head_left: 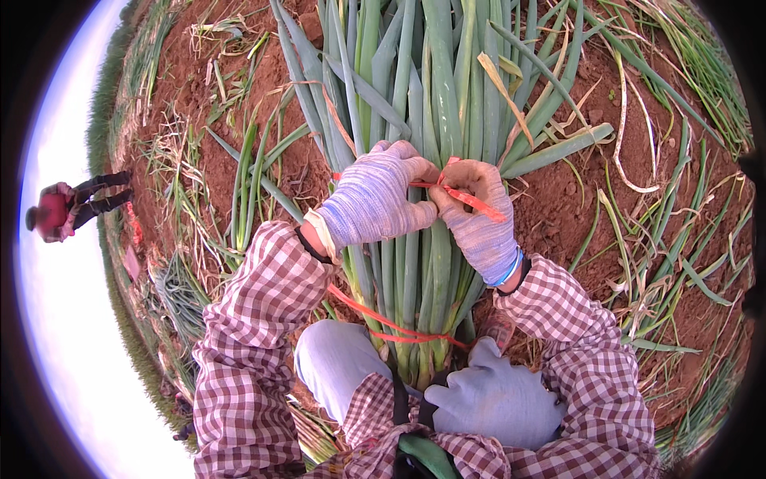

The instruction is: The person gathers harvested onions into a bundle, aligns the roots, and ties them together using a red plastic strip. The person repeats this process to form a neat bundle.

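Note:
A thick bundle of green onions [413,269] lies on the soil before me, its leaves fanning away and its lower stalks between my knees. Around the leaves runs a red plastic tie [479,205], with a short free end sticking out to the right. My left hand [380,194], in a striped knit glove, pinches the tie at the top of the bundle. My right hand [476,209], gloved alike, grips the tie close beside the left fingertips. Nearer my body a second red tie [413,337] circles the lower stalks, with a slanting length reaching towards my left sleeve.
Loose onion leaves [676,239] litter the reddish soil [556,209] on the right. More cut onions [179,293] lie to the left. A person [66,206] in red stands farther off at the far left, near some red strips [134,224] on the ground.

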`<state>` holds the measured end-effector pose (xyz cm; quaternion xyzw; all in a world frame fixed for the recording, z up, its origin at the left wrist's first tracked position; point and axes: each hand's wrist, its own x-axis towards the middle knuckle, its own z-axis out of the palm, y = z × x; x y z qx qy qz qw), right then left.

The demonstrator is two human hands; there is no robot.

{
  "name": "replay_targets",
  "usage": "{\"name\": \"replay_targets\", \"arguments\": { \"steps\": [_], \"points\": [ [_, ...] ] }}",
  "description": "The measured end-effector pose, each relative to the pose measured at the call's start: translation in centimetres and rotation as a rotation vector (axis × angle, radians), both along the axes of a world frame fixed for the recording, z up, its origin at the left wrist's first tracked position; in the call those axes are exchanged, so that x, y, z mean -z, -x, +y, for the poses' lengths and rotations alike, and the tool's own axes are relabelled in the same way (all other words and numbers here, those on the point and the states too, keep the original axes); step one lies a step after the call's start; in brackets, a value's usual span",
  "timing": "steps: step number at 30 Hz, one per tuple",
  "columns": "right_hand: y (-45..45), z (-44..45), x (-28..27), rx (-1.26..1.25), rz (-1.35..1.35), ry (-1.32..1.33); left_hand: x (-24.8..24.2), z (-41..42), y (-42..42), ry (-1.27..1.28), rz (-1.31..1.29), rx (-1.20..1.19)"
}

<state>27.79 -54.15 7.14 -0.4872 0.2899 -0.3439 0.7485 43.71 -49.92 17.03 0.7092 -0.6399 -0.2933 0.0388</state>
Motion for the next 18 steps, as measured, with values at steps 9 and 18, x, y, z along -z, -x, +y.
{"name": "replay_targets", "arguments": {
  "steps": [9,18],
  "points": [
    [-0.2,1.0,0.5,0.073,0.032,0.268,2.0,-2.6,1.6,-0.241,0.479,-0.611],
    [0.3,-0.8,0.6,-0.095,-0.11,-0.335,0.1,1.1,1.3,-0.087,0.855,-0.583]
  ]
}}
